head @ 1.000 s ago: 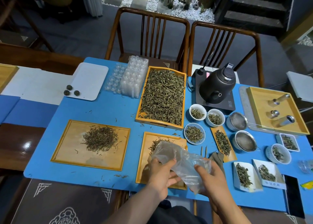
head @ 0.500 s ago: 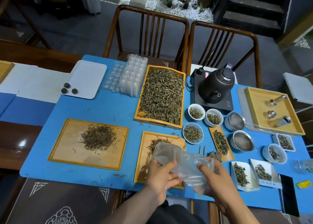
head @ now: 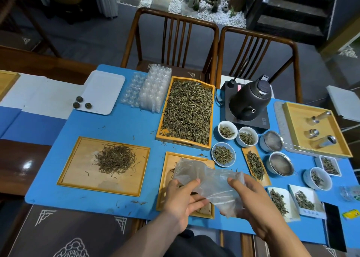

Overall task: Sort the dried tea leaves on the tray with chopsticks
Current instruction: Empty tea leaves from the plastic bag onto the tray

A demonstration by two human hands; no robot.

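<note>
Both hands hold a crumpled clear plastic bag [head: 206, 180] above the small wooden tray [head: 168, 171] nearest me. My left hand [head: 181, 200] grips the bag's lower left part; my right hand [head: 251, 198] pinches its right end. The bag hides most of that tray's tea leaves. A low pile of dried tea leaves [head: 115, 159] lies on the wide wooden tray [head: 78, 179] to the left. A deep tray [head: 212, 116] behind holds a full layer of leaves [head: 187, 110]. I see no chopsticks.
White bowls of leaves [head: 223, 154] sit right of the deep tray, with a black kettle [head: 250, 101] on its base, two metal strainers [head: 280, 163], small leaf dishes [head: 280, 202], a far-right tray of metal tools [head: 315, 130], stacked clear cups [head: 153, 91] and a white tray [head: 101, 91].
Both hands have shifted the plastic bag slightly; it is spread a bit wider between them and covers more of the near tray. My view has drifted a little.
</note>
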